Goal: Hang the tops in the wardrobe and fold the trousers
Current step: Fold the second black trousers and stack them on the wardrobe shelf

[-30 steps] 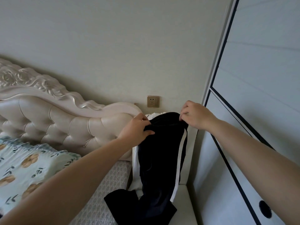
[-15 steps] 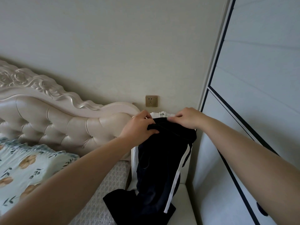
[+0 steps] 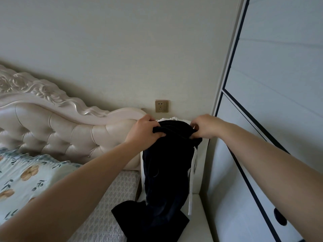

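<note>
Black trousers with a white side stripe hang upright from their waistband, legs trailing onto the bed edge and a white bench below. My left hand grips the waistband's left end, thumb over the front. My right hand pinches the waistband's right end, fingers curled into the fabric. A white garment peeks out just behind the waistband. The wardrobe with white sliding doors and dark trim stands at the right, doors shut.
A cream tufted headboard runs along the wall at left. A floral pillow and grey patterned mattress lie below it. A wall socket sits above the trousers. The white bench fills the gap beside the wardrobe.
Both hands lowered the waistband slightly and drew closer together. My right hand shifted left and down, bunching the waistband's right end; the white stripe now hangs narrower.
</note>
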A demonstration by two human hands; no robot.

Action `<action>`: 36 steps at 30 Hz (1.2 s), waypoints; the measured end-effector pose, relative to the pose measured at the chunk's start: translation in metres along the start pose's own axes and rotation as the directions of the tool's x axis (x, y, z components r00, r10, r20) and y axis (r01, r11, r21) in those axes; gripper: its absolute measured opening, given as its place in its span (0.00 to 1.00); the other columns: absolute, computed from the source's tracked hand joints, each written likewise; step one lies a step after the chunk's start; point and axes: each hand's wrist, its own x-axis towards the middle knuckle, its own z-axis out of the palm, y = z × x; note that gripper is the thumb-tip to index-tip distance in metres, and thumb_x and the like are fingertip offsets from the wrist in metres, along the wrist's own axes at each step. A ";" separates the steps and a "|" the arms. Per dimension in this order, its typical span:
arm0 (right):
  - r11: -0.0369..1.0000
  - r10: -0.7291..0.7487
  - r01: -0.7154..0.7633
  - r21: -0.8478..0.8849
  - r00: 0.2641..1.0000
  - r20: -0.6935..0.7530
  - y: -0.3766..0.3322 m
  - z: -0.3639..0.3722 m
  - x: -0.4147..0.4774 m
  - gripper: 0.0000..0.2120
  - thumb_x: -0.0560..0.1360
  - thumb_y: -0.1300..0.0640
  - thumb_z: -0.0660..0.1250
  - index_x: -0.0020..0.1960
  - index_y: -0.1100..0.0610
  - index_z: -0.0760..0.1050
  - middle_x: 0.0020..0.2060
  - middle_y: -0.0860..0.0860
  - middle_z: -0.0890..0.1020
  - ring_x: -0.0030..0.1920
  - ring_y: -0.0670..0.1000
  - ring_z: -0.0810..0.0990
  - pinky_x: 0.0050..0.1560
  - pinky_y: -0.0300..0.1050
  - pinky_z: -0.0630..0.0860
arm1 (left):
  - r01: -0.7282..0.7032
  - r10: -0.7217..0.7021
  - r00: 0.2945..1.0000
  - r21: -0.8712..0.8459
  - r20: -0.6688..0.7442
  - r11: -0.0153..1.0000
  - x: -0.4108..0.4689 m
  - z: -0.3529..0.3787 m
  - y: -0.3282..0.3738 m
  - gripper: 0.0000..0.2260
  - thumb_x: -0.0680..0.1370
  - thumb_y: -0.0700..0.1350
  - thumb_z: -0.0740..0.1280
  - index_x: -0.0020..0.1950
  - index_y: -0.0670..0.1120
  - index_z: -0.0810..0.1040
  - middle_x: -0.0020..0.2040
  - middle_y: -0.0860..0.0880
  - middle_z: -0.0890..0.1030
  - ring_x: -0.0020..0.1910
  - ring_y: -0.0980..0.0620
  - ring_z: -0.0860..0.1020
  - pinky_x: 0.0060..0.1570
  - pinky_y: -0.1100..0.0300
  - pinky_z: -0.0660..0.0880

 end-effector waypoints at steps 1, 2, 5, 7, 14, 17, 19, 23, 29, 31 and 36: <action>1.000 0.000 -0.001 -0.028 1.000 -0.027 -0.001 0.003 0.000 0.20 0.72 0.43 0.67 0.61 0.49 0.75 0.53 0.49 0.80 0.54 0.53 0.77 0.48 0.44 0.73 | -0.002 0.002 1.000 -0.008 -0.004 1.000 0.000 0.001 0.000 0.11 0.73 0.51 0.73 0.51 0.46 0.83 0.50 0.52 0.74 0.49 0.50 0.74 0.48 0.60 0.69; 0.999 0.005 -0.008 -0.052 0.998 -0.068 -0.003 0.007 0.001 0.20 0.72 0.42 0.66 0.61 0.49 0.74 0.53 0.49 0.80 0.54 0.53 0.78 0.46 0.43 0.71 | -0.009 0.009 1.000 -0.017 -0.013 1.000 0.000 0.002 0.000 0.11 0.73 0.50 0.73 0.51 0.46 0.83 0.50 0.52 0.73 0.48 0.51 0.73 0.46 0.61 0.68; 0.998 0.059 -0.063 -0.012 0.976 -0.211 -0.006 0.012 0.004 0.12 0.75 0.47 0.64 0.54 0.51 0.77 0.49 0.51 0.80 0.50 0.54 0.79 0.41 0.42 0.69 | -0.034 0.032 0.999 -0.068 -0.034 0.997 0.001 0.000 0.001 0.11 0.72 0.49 0.73 0.50 0.45 0.83 0.48 0.53 0.72 0.47 0.53 0.73 0.45 0.63 0.67; 0.994 0.110 -0.108 0.025 0.952 -0.287 -0.002 0.005 0.004 0.08 0.74 0.54 0.64 0.48 0.55 0.79 0.43 0.53 0.81 0.46 0.55 0.79 0.37 0.40 0.68 | -0.063 0.061 0.998 -0.086 -0.030 0.994 0.001 -0.004 -0.001 0.10 0.72 0.48 0.74 0.50 0.44 0.83 0.48 0.52 0.73 0.47 0.52 0.73 0.46 0.64 0.68; 0.956 0.049 0.002 0.294 0.985 -0.163 0.012 0.005 0.011 0.07 0.74 0.60 0.64 0.46 0.52 0.80 0.41 0.50 0.80 0.47 0.52 0.78 0.45 0.42 0.72 | 0.061 -0.055 0.998 -0.187 0.039 0.980 0.005 -0.012 -0.001 0.21 0.71 0.46 0.75 0.60 0.50 0.71 0.47 0.50 0.76 0.47 0.50 0.75 0.46 0.59 0.72; 0.911 -0.008 0.067 0.407 0.989 -0.146 0.012 0.011 0.009 0.07 0.77 0.58 0.64 0.51 0.54 0.81 0.42 0.49 0.78 0.46 0.49 0.75 0.47 0.40 0.67 | 0.274 -0.254 0.961 -0.280 0.106 0.920 0.012 -0.010 -0.003 0.14 0.71 0.49 0.74 0.54 0.50 0.78 0.42 0.52 0.79 0.45 0.51 0.77 0.43 0.60 0.72; 0.758 -0.002 0.086 0.647 0.992 -0.130 0.014 0.016 0.003 0.10 0.77 0.51 0.64 0.52 0.55 0.79 0.45 0.50 0.78 0.49 0.50 0.75 0.51 0.42 0.68 | 0.319 -0.296 0.948 -0.345 0.119 0.883 0.017 -0.009 -0.004 0.09 0.71 0.49 0.74 0.48 0.48 0.80 0.38 0.52 0.79 0.40 0.53 0.78 0.38 0.63 0.71; 0.235 -0.068 0.122 0.964 0.992 -0.109 0.012 0.048 -0.010 0.21 0.71 0.51 0.70 0.63 0.50 0.70 0.59 0.46 0.77 0.62 0.46 0.73 0.63 0.40 0.67 | 0.383 -0.393 0.913 -0.545 0.104 0.746 0.022 -0.007 -0.004 0.09 0.70 0.45 0.75 0.48 0.45 0.81 0.39 0.50 0.81 0.39 0.53 0.79 0.38 0.63 0.74; 0.254 0.153 0.222 0.941 0.952 -0.266 -0.021 0.056 -0.011 0.23 0.69 0.63 0.74 0.61 0.54 0.71 0.50 0.44 0.77 0.53 0.45 0.76 0.41 0.25 0.72 | 0.403 -0.436 0.888 -0.707 0.146 0.582 0.022 -0.018 0.007 0.08 0.68 0.41 0.77 0.44 0.43 0.80 0.40 0.46 0.82 0.40 0.49 0.81 0.41 0.59 0.78; 0.280 0.226 0.246 0.928 0.923 -0.312 -0.025 0.036 -0.011 0.18 0.69 0.61 0.74 0.58 0.58 0.75 0.47 0.47 0.78 0.48 0.46 0.76 0.39 0.26 0.71 | 0.399 -0.413 0.896 -0.705 0.164 0.587 0.025 -0.037 0.011 0.08 0.68 0.41 0.77 0.44 0.44 0.80 0.40 0.46 0.82 0.39 0.49 0.80 0.39 0.61 0.76; 0.318 0.158 0.426 0.847 0.857 -0.490 -0.040 -0.057 -0.021 0.07 0.70 0.58 0.74 0.46 0.54 0.77 0.43 0.46 0.81 0.43 0.44 0.79 0.47 0.36 0.75 | 0.140 -0.412 0.886 -0.723 -0.214 0.676 0.034 -0.116 0.033 0.18 0.67 0.48 0.78 0.53 0.50 0.77 0.48 0.52 0.80 0.46 0.53 0.80 0.43 0.65 0.76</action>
